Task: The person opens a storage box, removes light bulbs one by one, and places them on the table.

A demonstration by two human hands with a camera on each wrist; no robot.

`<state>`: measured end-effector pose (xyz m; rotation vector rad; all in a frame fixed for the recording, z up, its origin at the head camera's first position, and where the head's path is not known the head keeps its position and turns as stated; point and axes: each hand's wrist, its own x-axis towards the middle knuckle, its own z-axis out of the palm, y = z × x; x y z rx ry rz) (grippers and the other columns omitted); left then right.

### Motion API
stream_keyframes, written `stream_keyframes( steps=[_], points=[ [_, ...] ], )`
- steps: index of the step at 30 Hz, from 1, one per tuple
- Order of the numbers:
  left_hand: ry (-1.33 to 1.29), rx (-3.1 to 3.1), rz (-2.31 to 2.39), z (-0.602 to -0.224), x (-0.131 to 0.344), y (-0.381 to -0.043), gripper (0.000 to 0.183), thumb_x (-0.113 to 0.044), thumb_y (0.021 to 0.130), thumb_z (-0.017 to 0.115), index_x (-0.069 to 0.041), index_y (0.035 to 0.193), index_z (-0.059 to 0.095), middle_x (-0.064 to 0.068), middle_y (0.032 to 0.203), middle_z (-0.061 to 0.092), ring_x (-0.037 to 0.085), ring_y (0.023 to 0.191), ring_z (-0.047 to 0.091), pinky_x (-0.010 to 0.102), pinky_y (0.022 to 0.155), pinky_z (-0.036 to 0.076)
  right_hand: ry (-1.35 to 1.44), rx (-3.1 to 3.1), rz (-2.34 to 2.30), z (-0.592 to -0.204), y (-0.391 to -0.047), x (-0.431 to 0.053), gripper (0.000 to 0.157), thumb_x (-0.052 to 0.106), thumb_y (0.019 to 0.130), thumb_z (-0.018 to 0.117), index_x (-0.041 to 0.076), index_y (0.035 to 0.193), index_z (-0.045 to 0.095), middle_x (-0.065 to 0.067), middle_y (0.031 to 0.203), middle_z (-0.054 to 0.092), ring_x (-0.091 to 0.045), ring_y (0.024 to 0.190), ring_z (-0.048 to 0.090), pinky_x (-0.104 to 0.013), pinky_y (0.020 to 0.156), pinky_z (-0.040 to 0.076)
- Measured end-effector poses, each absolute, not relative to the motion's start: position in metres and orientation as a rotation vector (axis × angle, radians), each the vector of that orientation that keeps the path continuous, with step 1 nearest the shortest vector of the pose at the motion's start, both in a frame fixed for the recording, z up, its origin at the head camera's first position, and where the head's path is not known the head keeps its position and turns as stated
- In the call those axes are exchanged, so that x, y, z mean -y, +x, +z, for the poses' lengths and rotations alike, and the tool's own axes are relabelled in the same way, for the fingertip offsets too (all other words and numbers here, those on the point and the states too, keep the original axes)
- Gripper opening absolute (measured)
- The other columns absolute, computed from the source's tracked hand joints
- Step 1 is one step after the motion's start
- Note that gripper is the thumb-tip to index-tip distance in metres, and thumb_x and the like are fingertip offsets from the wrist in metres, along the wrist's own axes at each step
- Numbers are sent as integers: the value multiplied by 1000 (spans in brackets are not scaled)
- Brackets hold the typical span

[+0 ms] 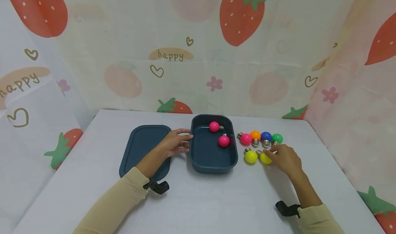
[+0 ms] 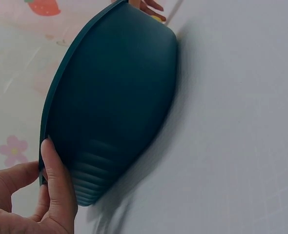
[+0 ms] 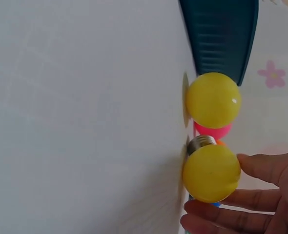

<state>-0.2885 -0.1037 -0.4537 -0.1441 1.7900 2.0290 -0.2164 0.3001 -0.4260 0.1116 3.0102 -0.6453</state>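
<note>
My left hand (image 1: 177, 143) holds the left rim of a dark blue plastic box (image 1: 206, 156), with its fingers against the outer wall (image 2: 114, 83) in the left wrist view. Two pink light bulbs, one at the back (image 1: 213, 126) and one nearer (image 1: 224, 141), lie inside the box. To the right of the box, my right hand (image 1: 287, 160) grips a yellow light bulb (image 3: 212, 173) by its round globe, thumb on one side and fingers on the other. Beside it lies a second yellow bulb (image 1: 251, 157), its metal base pointing away from me.
Behind the yellow bulbs lie a pink bulb (image 1: 246, 139), an orange bulb (image 1: 255, 135), a blue bulb (image 1: 266, 136) and a green bulb (image 1: 277, 138). A flat dark blue lid (image 1: 145, 144) rests left of the box, partly under my left arm. A patterned cloth backdrop (image 1: 198, 72) rises behind the white table (image 1: 198, 206).
</note>
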Motion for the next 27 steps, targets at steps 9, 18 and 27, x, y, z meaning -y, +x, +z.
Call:
stream_keyframes(
  steps=[9, 18, 27],
  points=[
    [-153, -1769, 2029, -454, 105, -288, 51, -14, 98, 69, -6, 145, 51, 4, 82, 65, 14, 68, 64, 27, 61, 59, 137, -3032, -585, -412, -217, -298, 47, 35, 99, 63, -7, 117, 70, -25, 102, 69, -28, 78, 61, -31, 56, 51],
    [-171, -1766, 2019, -452, 105, -290, 47, -13, 99, 69, -8, 143, 54, 4, 82, 65, 14, 68, 64, 28, 62, 60, 52, -3144, -586, -392, -218, -288, 49, 40, 100, 63, -6, 115, 72, -23, 98, 72, -30, 78, 63, -31, 53, 52],
    [-164, -1752, 2033, -453, 106, -291, 46, -13, 98, 69, -7, 142, 54, 4, 79, 64, 14, 67, 64, 28, 61, 60, -103, -3157, -612, -370, -229, -267, 39, 32, 100, 64, -4, 114, 72, -19, 96, 72, -29, 79, 65, -31, 55, 54]
  ],
)
